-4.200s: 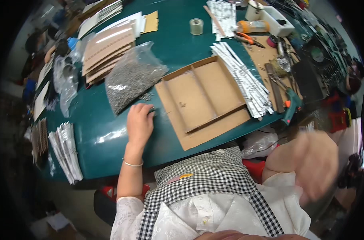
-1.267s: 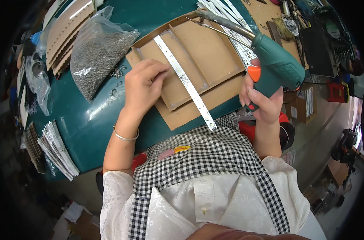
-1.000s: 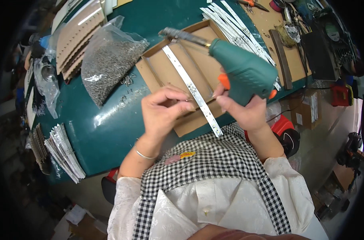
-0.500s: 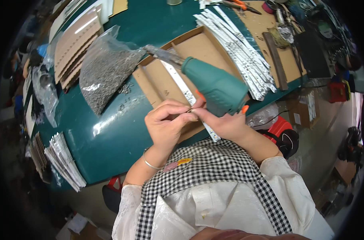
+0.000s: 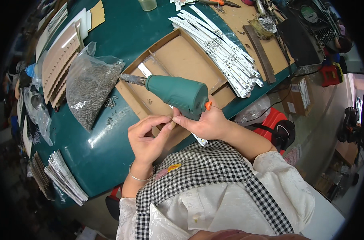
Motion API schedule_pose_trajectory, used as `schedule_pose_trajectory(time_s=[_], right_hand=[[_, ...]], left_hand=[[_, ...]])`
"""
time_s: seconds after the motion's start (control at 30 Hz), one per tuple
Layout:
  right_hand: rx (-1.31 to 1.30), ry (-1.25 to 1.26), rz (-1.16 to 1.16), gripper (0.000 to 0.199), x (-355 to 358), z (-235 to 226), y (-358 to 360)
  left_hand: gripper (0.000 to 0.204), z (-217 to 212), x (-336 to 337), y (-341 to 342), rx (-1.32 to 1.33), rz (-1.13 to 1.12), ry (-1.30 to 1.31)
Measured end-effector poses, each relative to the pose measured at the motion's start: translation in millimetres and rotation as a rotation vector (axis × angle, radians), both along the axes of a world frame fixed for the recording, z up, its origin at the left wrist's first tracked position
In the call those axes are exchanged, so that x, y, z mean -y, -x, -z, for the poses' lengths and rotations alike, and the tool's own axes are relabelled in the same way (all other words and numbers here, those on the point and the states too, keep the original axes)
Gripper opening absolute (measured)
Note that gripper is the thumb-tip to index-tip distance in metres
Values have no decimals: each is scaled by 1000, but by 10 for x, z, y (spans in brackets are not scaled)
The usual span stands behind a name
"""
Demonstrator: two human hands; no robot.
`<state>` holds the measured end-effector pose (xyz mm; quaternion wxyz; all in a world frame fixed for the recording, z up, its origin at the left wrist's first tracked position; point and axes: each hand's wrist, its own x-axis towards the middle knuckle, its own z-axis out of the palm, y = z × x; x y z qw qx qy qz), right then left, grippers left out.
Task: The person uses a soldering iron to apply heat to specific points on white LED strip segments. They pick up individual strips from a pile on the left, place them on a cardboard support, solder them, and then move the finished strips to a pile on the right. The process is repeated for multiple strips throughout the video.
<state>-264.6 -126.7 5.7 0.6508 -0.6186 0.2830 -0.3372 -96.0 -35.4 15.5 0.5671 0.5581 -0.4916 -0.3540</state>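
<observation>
Gripping a teal electric screwdriver (image 5: 177, 93), right hand (image 5: 204, 123); metal tip.

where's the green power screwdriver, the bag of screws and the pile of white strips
green power screwdriver (image 5: 178, 93): head view, on the middle of its green body.
bag of screws (image 5: 90, 86): head view, on the bag's filled centre.
pile of white strips (image 5: 220, 50): head view, mid-pile.

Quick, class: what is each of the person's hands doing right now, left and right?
Left hand: fingers pinched at the right hand's fingertips; what they pinch cannot be told.
Right hand: closed around the green power screwdriver.
</observation>
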Motion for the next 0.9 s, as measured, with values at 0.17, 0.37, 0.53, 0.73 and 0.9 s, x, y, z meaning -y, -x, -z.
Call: schedule_pose_trajectory(time_s=[0.17,0.37,0.53,0.73,0.9], right_hand=[[-43,-15,36,29,-13,10,-20],[-32,-130,124,34,32,-146,269],[-54,-113,144,37,31,-125,422],[-70,-169,160,37,5,-60,597],[-45,-178,177,42,24,-34,742]], left_hand=[[15,16,-20,-85,154,-8,-41],[13,139,173,-222,644,-224,1],[12,225,265,-175,680,-261,32],[12,280,340,-164,715,-223,-52],[13,331,331,-166,699,-210,-105]])
